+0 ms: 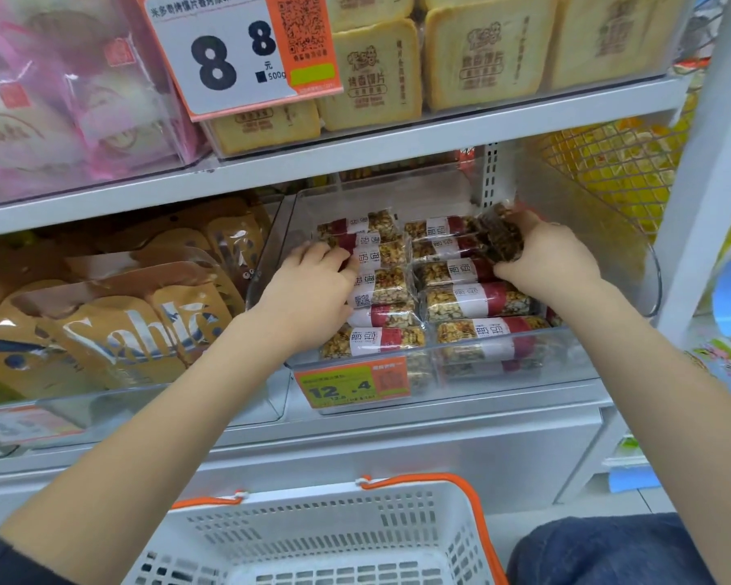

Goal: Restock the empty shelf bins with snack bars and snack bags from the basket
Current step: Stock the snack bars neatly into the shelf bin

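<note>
— Both hands are up in the clear bin on the middle shelf, yes?

— Yes. From the head camera, both forearms reach forward and upward from the bottom corners, bare below dark sleeves. Left hand lies palm down over the left column of snack bars, fingers bent a little and spread, tips pressing on the wrappers near the back. It touches them; whether it grips one, I cannot tell.

— And the other one?

— Right hand sits at the back right of the bin, wrist cocked, fingers and thumb curled round a small bunch of dark bars in clear wrap. That bunch is tilted, its far end raised toward the bin's back corner.

— How do the bars lie in the bin?

— Two columns, side by side, each bar crosswise with a red-and-white band round the middle. They fill the bin from the front wall almost to the back. An orange price label is stuck on the front wall.

— Where is the basket?

— White basket with orange handles stands below the shelf, between the two arms; what shows of its inside is bare.

— Anything beside the bin?

— Tan snack bags fill the bin to the left. Above, on the upper shelf, cream packs stand behind a big price card, with pink packs at far left. A blue-clad knee shows bottom right.
</note>
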Available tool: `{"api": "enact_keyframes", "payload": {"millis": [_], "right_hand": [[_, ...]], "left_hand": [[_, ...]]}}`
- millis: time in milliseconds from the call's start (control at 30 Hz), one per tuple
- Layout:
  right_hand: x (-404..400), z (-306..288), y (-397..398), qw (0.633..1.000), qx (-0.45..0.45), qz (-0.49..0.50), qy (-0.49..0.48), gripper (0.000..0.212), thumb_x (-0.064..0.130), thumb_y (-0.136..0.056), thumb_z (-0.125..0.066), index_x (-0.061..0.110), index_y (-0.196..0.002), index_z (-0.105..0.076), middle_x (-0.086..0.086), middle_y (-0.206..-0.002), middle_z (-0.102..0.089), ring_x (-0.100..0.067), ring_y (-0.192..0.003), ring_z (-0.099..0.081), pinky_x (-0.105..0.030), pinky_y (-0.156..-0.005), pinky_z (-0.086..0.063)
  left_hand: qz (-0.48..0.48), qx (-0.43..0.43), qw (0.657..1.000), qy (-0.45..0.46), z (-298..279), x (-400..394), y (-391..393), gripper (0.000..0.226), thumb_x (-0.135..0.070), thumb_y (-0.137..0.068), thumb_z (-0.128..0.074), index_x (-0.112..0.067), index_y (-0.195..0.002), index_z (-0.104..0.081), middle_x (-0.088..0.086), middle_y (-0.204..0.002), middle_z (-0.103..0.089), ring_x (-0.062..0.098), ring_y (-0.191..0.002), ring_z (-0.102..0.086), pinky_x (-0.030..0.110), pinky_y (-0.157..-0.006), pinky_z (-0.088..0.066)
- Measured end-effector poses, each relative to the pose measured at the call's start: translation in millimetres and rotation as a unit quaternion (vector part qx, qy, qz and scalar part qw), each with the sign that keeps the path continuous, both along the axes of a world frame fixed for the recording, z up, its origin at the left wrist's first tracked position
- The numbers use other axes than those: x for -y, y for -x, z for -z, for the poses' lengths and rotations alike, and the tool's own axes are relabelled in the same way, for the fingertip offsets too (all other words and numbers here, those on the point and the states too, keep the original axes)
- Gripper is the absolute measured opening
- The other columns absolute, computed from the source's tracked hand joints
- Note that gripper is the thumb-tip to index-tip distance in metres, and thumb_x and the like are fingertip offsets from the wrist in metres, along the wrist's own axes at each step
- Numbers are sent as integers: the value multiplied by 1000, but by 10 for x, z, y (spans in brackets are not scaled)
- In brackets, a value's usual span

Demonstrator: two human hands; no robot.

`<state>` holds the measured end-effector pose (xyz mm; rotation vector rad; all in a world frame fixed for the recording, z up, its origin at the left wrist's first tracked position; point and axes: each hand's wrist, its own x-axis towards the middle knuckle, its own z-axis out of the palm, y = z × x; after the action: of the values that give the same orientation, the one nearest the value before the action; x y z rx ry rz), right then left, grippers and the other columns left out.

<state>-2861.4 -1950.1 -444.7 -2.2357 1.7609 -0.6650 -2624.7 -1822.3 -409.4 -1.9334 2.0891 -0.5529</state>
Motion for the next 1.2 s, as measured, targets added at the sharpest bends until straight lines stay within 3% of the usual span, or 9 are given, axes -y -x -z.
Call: {"api": "enact_keyframes", "payload": {"millis": [133,233,333,400,533,700,867,1000,1200], "right_hand": [[-212,-192,37,991,114,-30,65,46,18,-75,-68,15,-118,-52,-8,-94,-62,-26,-85,-59,-30,-66,-48],[-542,-416,81,957,271,-85,-51,34,20,-80,-68,21,-111,-55,8,-93,-62,-6,-74,-63,-17,-62,-50],[-847,-502,83,821,462,-160,-296,20,7,-89,-54,11,-103,-67,-12,-99,-69,-24,-83,-72,-31,-69,-61],[-939,-480,59,742,523,-165,-385,25,6,-89,-48,6,-103,-68,-17,-98,-70,-28,-87,-70,-32,-66,-60],[-988,-432,-8,684,566,-107,-447,36,20,-91,-46,-1,-120,-55,-18,-97,-62,-24,-68,-70,-27,-49,-58],[-939,-458,-39,725,528,-150,-416,49,51,-94,-44,12,-119,-59,-20,-100,-66,-23,-59,-68,-25,-48,-56],[-906,-475,-166,753,519,-181,-361,32,33,-90,-59,9,-112,-58,-15,-96,-70,-22,-79,-71,-26,-65,-59],[-843,-398,-276,876,330,-127,-329,29,32,-92,-58,5,-102,-64,-11,-75,-72,-18,-65,-68,-22,-50,-53],[-779,-306,-417,941,125,-134,-284,45,49,-86,-61,6,-83,-71,-2,-68,-73,-12,-61,-63,-24,-58,-48]], "left_hand": [[25,-112,992,50,-11,-108,37,55,-25,-94,-50,-15,-145,-33,4,-148,-36,26,-136,-28,40,-111,-26],[38,-276,955,103,-31,-208,57,65,-21,-91,-58,-18,-148,-27,2,-149,-34,21,-136,-28,34,-112,-28],[59,-420,896,133,-41,-321,175,82,-23,-84,-70,-27,-149,-20,-4,-146,-34,8,-134,-31,18,-107,-24],[77,-488,858,144,-27,-378,264,86,-23,-78,-75,-32,-147,-25,-8,-143,-39,6,-130,-39,22,-109,-30],[86,-579,798,144,-11,-491,358,68,-19,-76,-78,-38,-132,-44,-10,-125,-56,8,-108,-60,34,-90,-53],[42,-606,785,119,-56,-572,315,51,-22,-78,-76,-41,-117,-51,5,-98,-63,22,-79,-67,41,-70,-57],[-21,-648,753,116,-225,-547,180,50,-20,-76,-77,-34,-119,-53,2,-100,-60,19,-69,-70,32,-65,-59],[-5,-408,907,103,-271,-505,79,55,-25,-77,-76,-36,-123,-49,-4,-105,-51,16,-84,-58,24,-75,-47],[-21,-107,993,40,-94,-376,31,53,-36,-82,-69,-23,-128,-47,5,-107,-56,27,-114,-42,37,-93,-40]]}}
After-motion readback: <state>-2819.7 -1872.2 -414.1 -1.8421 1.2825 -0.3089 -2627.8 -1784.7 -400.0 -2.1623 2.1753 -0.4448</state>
